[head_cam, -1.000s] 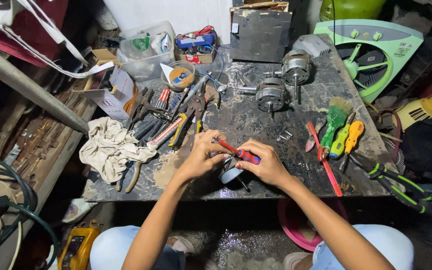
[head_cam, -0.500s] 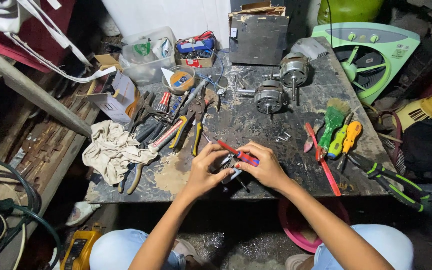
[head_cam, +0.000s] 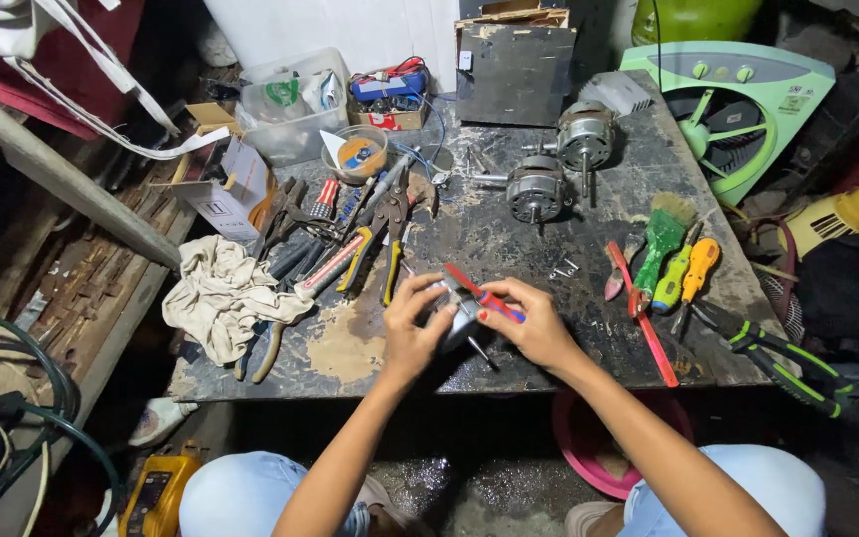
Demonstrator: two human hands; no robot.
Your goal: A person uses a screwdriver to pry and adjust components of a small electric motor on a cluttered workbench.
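Centre frame: my left hand [head_cam: 412, 333] grips motor [head_cam: 457, 316]; right hand [head_cam: 534, 323] clasps screwdriver [head_cam: 482, 295], prying; steadiness needed.

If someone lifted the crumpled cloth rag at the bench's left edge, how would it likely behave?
The cloth rag lies in loose folds, so it would probably sag and drape rather than hold shape. It looks thin, so likely light. A pair of pliers partly sits under it and might get dragged along.

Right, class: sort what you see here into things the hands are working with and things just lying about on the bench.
In use:
left hand
right hand
small motor, held by both
red-and-blue screwdriver, in the right hand

Lying about:
two fan motors
pliers
rag
green brush
orange screwdriver
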